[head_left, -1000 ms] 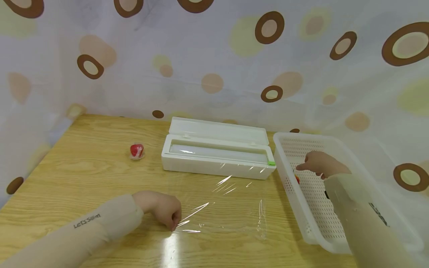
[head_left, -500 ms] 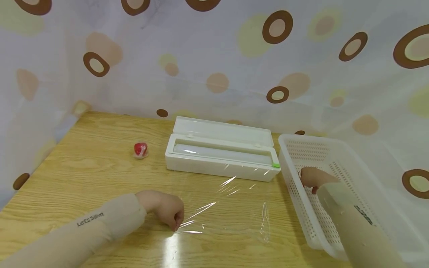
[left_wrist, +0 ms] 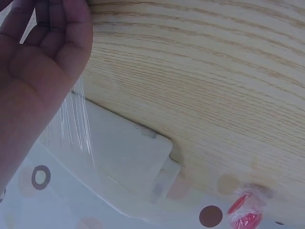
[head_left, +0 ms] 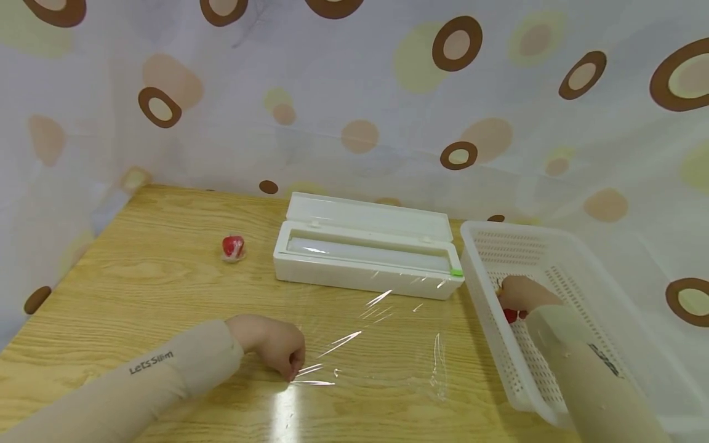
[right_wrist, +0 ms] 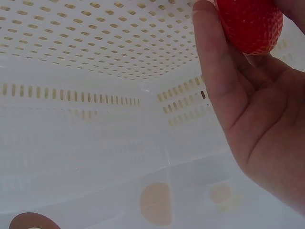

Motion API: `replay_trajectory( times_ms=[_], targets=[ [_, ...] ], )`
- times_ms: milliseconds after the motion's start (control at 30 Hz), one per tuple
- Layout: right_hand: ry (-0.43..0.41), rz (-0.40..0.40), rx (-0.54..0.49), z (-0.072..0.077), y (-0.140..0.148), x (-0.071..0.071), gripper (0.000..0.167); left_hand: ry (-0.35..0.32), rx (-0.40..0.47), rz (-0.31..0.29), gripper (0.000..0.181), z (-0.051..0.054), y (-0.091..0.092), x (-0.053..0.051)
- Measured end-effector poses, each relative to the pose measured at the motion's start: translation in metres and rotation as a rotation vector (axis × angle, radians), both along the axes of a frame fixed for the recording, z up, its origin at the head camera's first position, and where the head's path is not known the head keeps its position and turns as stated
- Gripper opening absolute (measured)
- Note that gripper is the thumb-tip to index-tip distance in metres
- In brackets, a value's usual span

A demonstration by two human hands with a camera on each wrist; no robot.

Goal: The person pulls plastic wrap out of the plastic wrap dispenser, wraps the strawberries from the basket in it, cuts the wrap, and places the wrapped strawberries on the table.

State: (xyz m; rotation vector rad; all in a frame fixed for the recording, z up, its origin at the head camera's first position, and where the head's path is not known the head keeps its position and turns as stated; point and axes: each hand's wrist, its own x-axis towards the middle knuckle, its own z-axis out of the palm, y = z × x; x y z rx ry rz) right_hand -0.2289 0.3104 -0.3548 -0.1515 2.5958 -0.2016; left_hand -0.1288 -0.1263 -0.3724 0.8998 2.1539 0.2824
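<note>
A sheet of clear plastic wrap (head_left: 382, 351) stretches over the wooden table from the white wrap dispenser (head_left: 365, 280), whose lid stands raised. My left hand (head_left: 274, 347) pinches the sheet's near left corner. Inside the white perforated basket (head_left: 511, 363), at its left wall, my right hand (head_left: 526, 295) holds a red strawberry (right_wrist: 252, 26) between thumb and fingers. Only a bit of that strawberry shows below the hand in the head view. Left of the dispenser lies a red piece wrapped in film (head_left: 233, 247), perhaps another strawberry.
A green slider (head_left: 456, 272) sits at the right end of the dispenser's front edge. Behind the table (head_left: 183, 277) hangs a pale curtain (head_left: 310, 92) with brown rings. The basket's right side runs close to the curtain.
My right hand has moved down and toward the basket's left wall, and red fruit now shows in its grip. My left hand keeps its pinch on the wrap. The head view has shifted slightly.
</note>
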Motion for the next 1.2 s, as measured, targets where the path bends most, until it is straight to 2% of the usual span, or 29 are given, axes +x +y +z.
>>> replay_trajectory(
  times_ms=[167,333,600,800,967,1200],
  targets=[
    [-0.004,-0.069,-0.042,0.005,0.002,0.003,0.016,0.013,-0.001,0.013,0.029,0.000,0.000,0.001],
    [0.010,-0.127,-0.072,0.017,0.003,0.004,0.021,0.005,-0.001,0.030,0.029,0.000,0.000,0.001],
    [0.067,-0.064,-0.048,0.045,0.000,0.005,0.033,0.023,-0.005,0.018,0.026,0.000,0.000,0.002],
    [0.084,-0.053,-0.057,0.057,-0.002,0.005,0.034,0.038,-0.009,0.018,0.028,-0.001,0.000,0.001],
    [0.116,-0.070,-0.058,0.062,-0.008,0.006,0.042,0.042,-0.009,0.023,0.031,-0.001,0.001,0.002],
    [0.200,-0.144,-0.036,0.078,-0.026,0.009,0.052,0.009,-0.022,0.093,0.025,0.000,0.003,0.003]
  ],
)
